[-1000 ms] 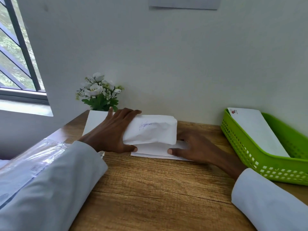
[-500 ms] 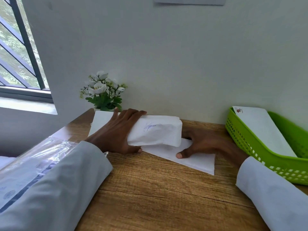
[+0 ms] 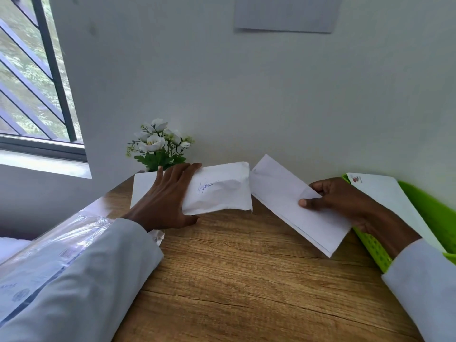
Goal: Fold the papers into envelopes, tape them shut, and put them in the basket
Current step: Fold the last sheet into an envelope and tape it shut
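Left hand (image 3: pixel 164 201) grips signed packet (image 3: pixel 219 188); right hand (image 3: pixel 338 201) pinches envelope (image 3: pixel 283 193).

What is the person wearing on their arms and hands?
Both arms are covered to the wrist by long, loose, plain white sleeves. The left hand and right hand are bare: no gloves, rings or watch show.
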The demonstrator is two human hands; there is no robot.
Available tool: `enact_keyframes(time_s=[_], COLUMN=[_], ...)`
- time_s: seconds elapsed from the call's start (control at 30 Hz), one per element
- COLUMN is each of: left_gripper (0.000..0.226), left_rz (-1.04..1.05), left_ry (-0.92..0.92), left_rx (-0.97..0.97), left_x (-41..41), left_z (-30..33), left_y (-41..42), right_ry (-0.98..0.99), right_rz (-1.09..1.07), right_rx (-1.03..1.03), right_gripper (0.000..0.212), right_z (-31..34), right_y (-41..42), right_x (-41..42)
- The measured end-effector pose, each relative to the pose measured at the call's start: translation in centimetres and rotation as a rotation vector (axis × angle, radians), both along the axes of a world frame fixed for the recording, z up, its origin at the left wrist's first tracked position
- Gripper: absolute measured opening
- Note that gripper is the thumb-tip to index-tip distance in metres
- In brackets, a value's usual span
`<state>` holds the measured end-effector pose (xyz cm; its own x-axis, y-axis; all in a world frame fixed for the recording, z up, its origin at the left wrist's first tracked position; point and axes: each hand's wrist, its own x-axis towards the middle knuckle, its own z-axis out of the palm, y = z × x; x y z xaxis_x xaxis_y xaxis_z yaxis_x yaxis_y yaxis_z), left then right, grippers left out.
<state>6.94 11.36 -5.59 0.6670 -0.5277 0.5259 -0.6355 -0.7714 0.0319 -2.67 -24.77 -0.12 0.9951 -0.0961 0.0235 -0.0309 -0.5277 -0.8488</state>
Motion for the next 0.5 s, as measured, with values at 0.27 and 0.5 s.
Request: enact_keyframes(time_s=[0.27, 0.5], left_gripper=[0.123, 0.124], left_rz=[0.029, 0.068], left_ry=[0.0, -0.009], left_rx=[-0.073, -0.073], left_x=[0.1, 0.3], left_z=[0.0, -0.1], left_y=[0.6, 1.0], right_ry=[-0.069, -0.07], right_rz=[0.034, 0.06], right_rx=[0.048, 0.072], right_gripper=[0.021, 0.022], right_z=[1.4, 1.6], right_y=[0.5, 0.4], right_x=[-0.6, -0.7])
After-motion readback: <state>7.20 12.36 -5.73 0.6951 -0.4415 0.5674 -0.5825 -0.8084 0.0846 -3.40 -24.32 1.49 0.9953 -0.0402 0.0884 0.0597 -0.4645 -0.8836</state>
